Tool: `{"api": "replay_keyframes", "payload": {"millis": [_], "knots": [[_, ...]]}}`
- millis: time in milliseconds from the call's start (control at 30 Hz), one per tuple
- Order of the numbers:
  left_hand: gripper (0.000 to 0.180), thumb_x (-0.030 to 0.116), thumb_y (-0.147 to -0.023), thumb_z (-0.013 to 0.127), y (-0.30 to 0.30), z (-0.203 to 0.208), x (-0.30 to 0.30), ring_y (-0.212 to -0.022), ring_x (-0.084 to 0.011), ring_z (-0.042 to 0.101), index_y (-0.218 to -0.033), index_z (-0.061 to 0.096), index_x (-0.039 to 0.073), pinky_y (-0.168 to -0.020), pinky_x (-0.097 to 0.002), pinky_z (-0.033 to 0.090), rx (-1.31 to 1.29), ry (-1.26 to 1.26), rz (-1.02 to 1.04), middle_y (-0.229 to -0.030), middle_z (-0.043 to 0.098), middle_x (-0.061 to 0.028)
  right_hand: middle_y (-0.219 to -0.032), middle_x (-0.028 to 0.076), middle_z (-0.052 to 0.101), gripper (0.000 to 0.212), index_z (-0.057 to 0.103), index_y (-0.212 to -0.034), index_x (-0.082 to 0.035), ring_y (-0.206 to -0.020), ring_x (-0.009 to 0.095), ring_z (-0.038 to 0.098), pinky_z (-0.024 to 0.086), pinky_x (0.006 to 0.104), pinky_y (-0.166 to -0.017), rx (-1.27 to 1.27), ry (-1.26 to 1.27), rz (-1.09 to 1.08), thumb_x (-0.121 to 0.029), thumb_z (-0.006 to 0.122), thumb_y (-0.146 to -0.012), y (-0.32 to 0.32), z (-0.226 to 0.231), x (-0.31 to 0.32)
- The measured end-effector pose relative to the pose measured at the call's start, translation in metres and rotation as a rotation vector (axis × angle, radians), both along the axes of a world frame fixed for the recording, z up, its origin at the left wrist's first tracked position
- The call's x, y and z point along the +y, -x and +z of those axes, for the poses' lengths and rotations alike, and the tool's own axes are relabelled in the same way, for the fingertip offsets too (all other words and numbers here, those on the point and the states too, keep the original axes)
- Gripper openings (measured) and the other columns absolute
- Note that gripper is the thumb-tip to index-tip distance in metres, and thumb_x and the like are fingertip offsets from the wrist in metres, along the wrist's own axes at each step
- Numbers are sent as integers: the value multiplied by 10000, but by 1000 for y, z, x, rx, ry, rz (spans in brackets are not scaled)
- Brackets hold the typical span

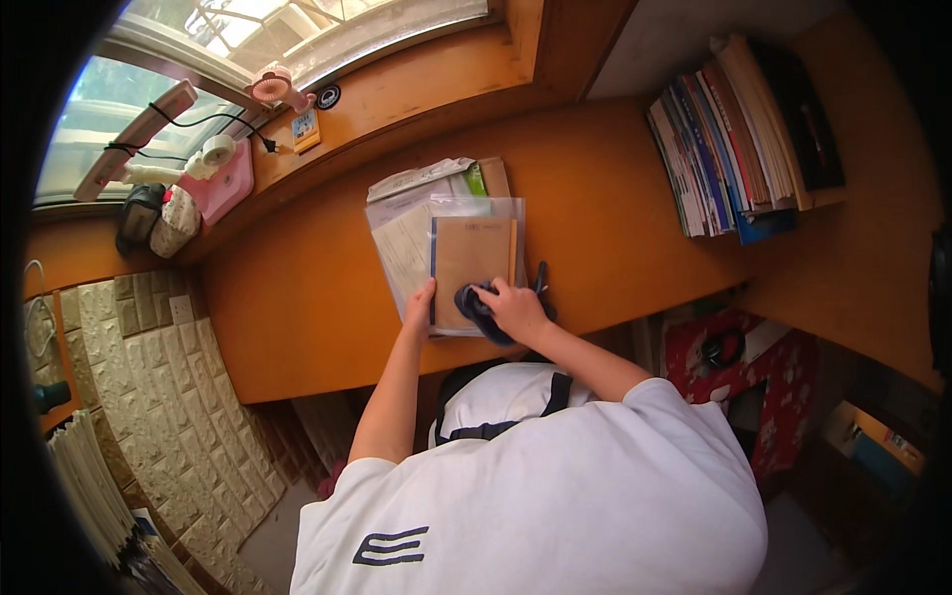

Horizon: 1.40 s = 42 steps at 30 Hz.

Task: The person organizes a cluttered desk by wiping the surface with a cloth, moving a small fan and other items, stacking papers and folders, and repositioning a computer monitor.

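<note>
A brown-covered notebook (473,260) with a dark spine lies on the desk, on top of clear plastic sleeves (509,210) and papers. My left hand (420,307) grips its lower left edge, fingers partly out of sight beneath. A dark cloth (476,315) is bunched under my right hand (516,309), pressed on the notebook's lower right part. My right fingers are closed on the cloth, and some of it hangs past the hand on the right. Pale papers (404,250) stick out at the left of the notebook, with a folded white packet (420,178) above them.
Books and folders (729,139) stand in a row at the desk's right back. On the window sill are a pink fan (273,87), a power strip (149,129), a pink tray (226,188) and a small yellow box (306,131). The wooden desk (297,297) ends close to my body.
</note>
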<state>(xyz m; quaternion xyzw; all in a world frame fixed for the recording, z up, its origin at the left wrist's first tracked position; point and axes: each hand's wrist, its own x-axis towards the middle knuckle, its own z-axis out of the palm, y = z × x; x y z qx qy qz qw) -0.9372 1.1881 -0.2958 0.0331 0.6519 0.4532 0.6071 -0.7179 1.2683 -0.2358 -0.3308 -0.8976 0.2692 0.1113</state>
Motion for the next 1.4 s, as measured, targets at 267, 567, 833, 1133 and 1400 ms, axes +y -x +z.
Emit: {"api": "replay_keyframes", "payload": {"millis": [267, 567, 833, 1133, 1400], "knots": [[464, 416, -910, 569, -3, 10, 5, -909, -161, 616, -1053, 635, -20, -799, -280, 480, -4, 7, 1, -1033, 654, -85, -908, 151, 531, 278, 611, -1058, -121, -716, 347, 618, 508, 433, -598, -73, -31, -438, -130, 628, -781, 6, -10, 90], [419, 370, -914, 572, -11, 21, 7, -895, -157, 628, -1052, 628, -22, -775, -267, 492, 58, 8, 5, -1034, 650, -93, -915, 149, 607, 314, 649, -1068, -55, -922, 336, 593, 473, 379, -795, 39, 636, 11, -179, 691, -782, -72, 17, -28], [389, 130, -872, 635, -61, 110, 23, -883, -109, 599, -1202, 511, -36, -744, -220, 476, 202, -285, -274, -1026, 631, -69, -918, 167, 610, 343, 600, -1035, 59, -859, 296, 618, 471, 333, -764, 278, 513, -599, -149, 712, -785, -175, 42, 24], [692, 328, -848, 663, -147, 154, 134, -1244, -253, 389, -1364, 332, 8, -988, -356, 364, 229, -340, -248, -1373, 370, -166, -898, 85, 649, 278, 591, -1039, 68, -845, 109, 571, 469, 280, -760, 420, 519, -731, -124, 654, -849, -226, 73, 57], [805, 396, -704, 741, -37, 34, 30, -1249, -348, 386, -1287, 362, -11, -986, -583, 291, 1333, 482, -35, -1347, 379, -218, -1013, 166, 608, 386, 586, -1086, 65, -961, 287, 597, 449, 338, -848, 196, 457, -685, -172, 701, -803, -204, 36, 31]]}}
